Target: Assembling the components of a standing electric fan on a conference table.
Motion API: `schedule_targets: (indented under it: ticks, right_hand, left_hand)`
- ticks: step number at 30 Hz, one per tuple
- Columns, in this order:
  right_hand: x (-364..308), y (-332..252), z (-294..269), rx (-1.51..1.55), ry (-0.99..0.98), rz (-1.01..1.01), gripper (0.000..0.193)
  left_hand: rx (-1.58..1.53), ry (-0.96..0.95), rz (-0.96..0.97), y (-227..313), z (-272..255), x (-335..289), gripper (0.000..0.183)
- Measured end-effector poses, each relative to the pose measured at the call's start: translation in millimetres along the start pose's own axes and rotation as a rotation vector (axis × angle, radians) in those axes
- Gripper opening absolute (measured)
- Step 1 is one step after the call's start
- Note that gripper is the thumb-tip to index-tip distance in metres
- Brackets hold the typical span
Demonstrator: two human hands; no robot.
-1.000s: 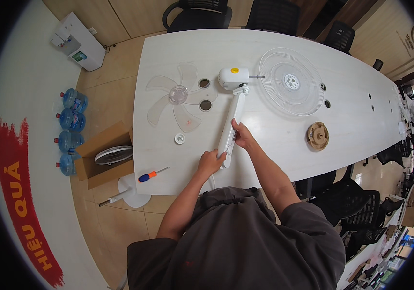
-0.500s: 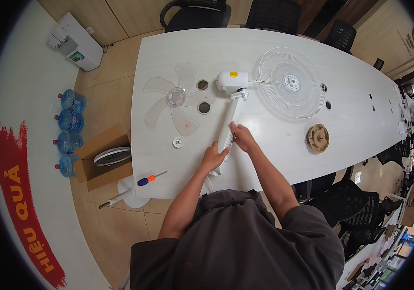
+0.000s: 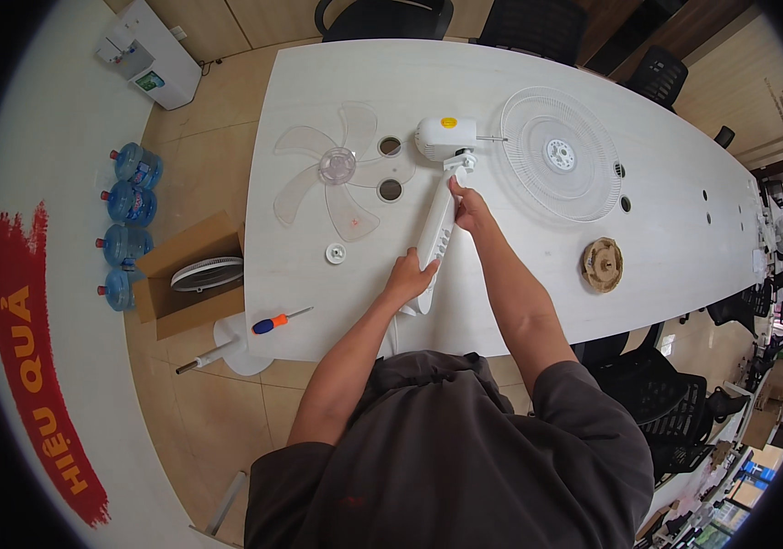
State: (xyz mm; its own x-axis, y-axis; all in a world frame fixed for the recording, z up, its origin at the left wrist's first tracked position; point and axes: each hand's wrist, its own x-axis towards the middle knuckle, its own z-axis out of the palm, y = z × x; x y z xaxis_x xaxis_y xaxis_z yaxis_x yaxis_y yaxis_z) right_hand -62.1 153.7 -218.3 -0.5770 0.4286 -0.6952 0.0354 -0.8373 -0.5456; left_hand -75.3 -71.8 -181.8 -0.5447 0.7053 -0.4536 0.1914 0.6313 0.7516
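A white fan body lies on the table, with its long control column (image 3: 435, 222) slanting up to the motor housing (image 3: 445, 139), from which a thin metal shaft points right. My left hand (image 3: 408, 277) is closed round the lower end of the column. Higher up, just below the motor housing, my right hand (image 3: 471, 209) grips the column's right side, thumb on top. A clear fan blade (image 3: 337, 166) lies flat to the left. To the right rests a round white wire fan guard (image 3: 558, 155). A small white round cap (image 3: 335, 253) sits left of my left hand.
A blue-and-orange screwdriver (image 3: 283, 320) lies near the table's left front corner. A tan round part (image 3: 602, 265) is at right. Beside the table stand an open cardboard box (image 3: 192, 306) holding another guard, and a white base with a pole (image 3: 243, 352). Black chairs (image 3: 643, 384) surround the table.
My right hand has slid up the column to just below the motor housing. My left hand keeps its hold at the lower end. The whole view has shifted slightly.
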Motion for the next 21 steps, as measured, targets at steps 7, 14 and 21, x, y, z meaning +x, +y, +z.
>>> schedule_targets:
  ticks: [7,14,21]
  right_hand:
    - [5,-9,9,-0.095,0.098,-0.052,0.034]
    - [-3,-8,-5,-0.296,0.033,-0.004,0.058]
    - [3,-20,-13,-0.407,-0.006,-0.073,0.075]
  left_hand:
    - [-0.095,-0.119,-0.069,17,-14,2,0.062]
    - [-0.206,-0.022,0.014,3,14,-1,0.078]
    - [-0.058,0.079,0.024,-6,19,-15,0.069]
